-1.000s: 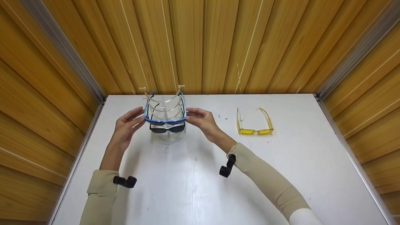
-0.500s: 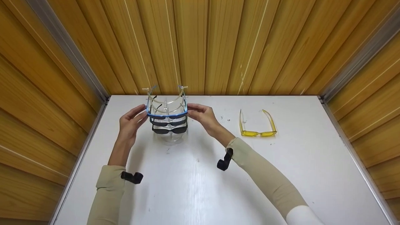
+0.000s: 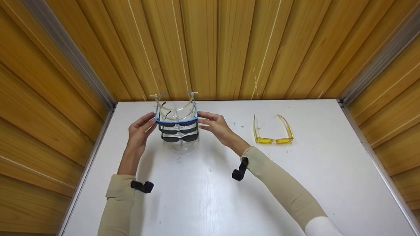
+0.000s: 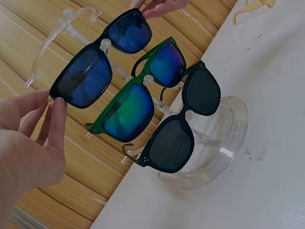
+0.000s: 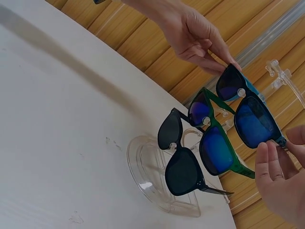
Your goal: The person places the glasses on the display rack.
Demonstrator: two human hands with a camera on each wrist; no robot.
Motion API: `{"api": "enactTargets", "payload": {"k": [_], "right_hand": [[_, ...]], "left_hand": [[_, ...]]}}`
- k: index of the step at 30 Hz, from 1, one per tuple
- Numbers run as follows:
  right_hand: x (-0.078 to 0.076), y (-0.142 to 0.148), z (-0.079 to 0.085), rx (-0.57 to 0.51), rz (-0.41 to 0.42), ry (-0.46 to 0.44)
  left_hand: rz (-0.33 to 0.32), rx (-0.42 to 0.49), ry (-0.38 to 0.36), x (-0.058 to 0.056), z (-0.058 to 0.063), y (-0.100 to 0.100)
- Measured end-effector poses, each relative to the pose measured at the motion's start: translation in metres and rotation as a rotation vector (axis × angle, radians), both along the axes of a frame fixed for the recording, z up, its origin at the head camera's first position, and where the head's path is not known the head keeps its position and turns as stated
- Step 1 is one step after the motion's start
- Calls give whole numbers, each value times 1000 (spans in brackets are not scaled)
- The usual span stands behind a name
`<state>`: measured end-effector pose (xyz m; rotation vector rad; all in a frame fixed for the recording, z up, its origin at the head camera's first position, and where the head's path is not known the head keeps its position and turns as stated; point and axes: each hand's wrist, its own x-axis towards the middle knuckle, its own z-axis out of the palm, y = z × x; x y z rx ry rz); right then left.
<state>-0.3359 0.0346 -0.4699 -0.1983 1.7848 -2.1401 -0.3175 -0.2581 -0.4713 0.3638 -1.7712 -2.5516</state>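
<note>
Blue-framed sunglasses (image 3: 177, 123) with blue mirrored lenses sit at the upper part of a clear display stand (image 4: 237, 129). My left hand (image 3: 139, 131) pinches their left front corner between thumb and fingers; my right hand (image 3: 218, 128) holds the opposite corner with its fingertips. In both wrist views a clear nose peg shows at their bridge. Directly below hang green-framed sunglasses (image 4: 127, 112) with blue-green lenses. Lowest on the stand are black sunglasses (image 5: 183, 171) with dark lenses. The blue pair's temples run back along the stand, partly hidden in the wrist views.
Yellow glasses (image 3: 274, 141) lie with temples unfolded on the white table (image 3: 203, 190), right of the stand. Above the blue pair, the stand's top curved arm (image 4: 43, 45) bears no glasses. Wood-patterned panels (image 3: 197, 49) enclose the back and sides.
Held by both hands, the blue sunglasses have shifted back and up relative to the stand, so the green pair below now shows. The right hand's fingers have spread slightly. The head view has shifted slightly.
</note>
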Motion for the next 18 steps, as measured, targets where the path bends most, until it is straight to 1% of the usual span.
{"api": "enactTargets", "payload": {"k": [3, 6, 14, 18], "right_hand": [[3, 5, 0, -8, 5, 5], [4, 7, 0, -18, 8, 3], [5, 9, 3, -25, 3, 6], [4, 10, 4, -34, 9, 12]], "left_hand": [[-9, 1, 0, -1, -3, 3], [-11, -5, 1, 0, -3, 3], [-19, 7, 16, 3, 1, 3], [-43, 0, 15, 5, 3, -2]]}}
